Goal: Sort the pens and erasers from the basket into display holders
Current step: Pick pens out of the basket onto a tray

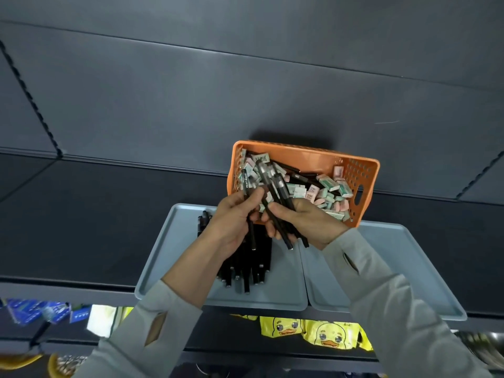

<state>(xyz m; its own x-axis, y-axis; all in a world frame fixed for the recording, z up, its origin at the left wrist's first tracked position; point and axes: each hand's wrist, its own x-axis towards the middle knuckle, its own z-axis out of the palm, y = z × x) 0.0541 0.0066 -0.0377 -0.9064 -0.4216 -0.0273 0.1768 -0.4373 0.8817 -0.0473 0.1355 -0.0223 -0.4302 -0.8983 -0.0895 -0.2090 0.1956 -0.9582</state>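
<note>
Grey sleeves with thumb slits come up from the bottom edge, both forearms angled inward so that the hands meet in the middle. Under them, on a lower shelf, sit yellow duck packets [327, 332] and blue packets [24, 312]; their print is too blurred to read.

The left hand [231, 214] is turned palm-in, its fingers [257, 193] curled round a single black pen [246, 184]. The pen carries white lettering along the barrel, which is not legible here. The right hand [308, 222] grips a bundle of black pens [275, 186], fanned out and slanting up to the left, its fingers [275, 207] wrapped round them.

Below the hands, the left tray [163, 241] holds a pile of black pens [253, 266]. The right tray [395, 255] sits just beside it.

Behind both trays, the orange basket [313, 152] holds pink and green erasers [332, 186] with barcode stickers, mixed with more pens.
</note>
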